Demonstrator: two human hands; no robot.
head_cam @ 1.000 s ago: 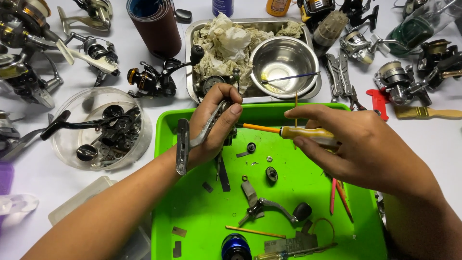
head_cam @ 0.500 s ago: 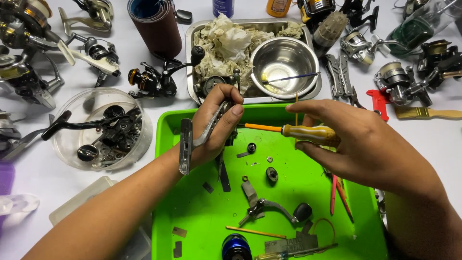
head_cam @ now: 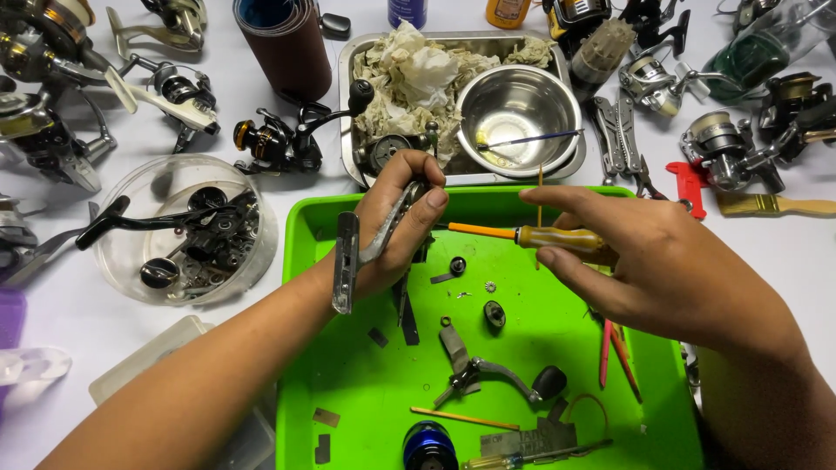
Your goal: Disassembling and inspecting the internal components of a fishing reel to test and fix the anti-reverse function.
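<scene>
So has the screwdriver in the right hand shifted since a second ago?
Yes, slightly. The screwdriver in the right hand now sits a little higher, nearer the steel bowl beyond the green tray's far rim.

Left hand [head_cam: 396, 231] clenched, right hand [head_cam: 649, 257] pinching.

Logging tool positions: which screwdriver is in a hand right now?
The yellow-handled screwdriver, held level in the right hand; the other screwdriver lies untouched at the green tray's near edge.

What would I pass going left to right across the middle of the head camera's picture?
Clear tub of parts → left hand with a metal reel part → yellow screwdriver → right hand → paintbrush.
</scene>
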